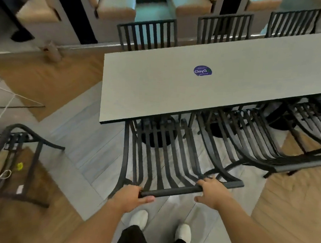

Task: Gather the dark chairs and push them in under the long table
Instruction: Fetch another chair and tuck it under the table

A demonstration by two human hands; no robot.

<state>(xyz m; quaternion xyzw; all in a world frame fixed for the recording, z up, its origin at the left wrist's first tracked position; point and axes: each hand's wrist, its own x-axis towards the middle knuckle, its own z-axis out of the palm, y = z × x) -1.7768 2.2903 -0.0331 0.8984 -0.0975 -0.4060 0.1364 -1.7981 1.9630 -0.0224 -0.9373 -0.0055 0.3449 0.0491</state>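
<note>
Both arms reach forward, left hand (132, 197) and right hand (212, 192) gripping, fingers (205, 182) curled.

A café or restaurant dining area is suggested. A long grey table (205, 82) is lined on the near and far sides with matching dark slatted chairs (163, 149). A round purple branded sticker (202, 70) is stuck on the tabletop. Cushioned booth seating (114, 4) is ranged along the far side. The floor (51, 81) is laid in wood planks and grey tile.
</note>
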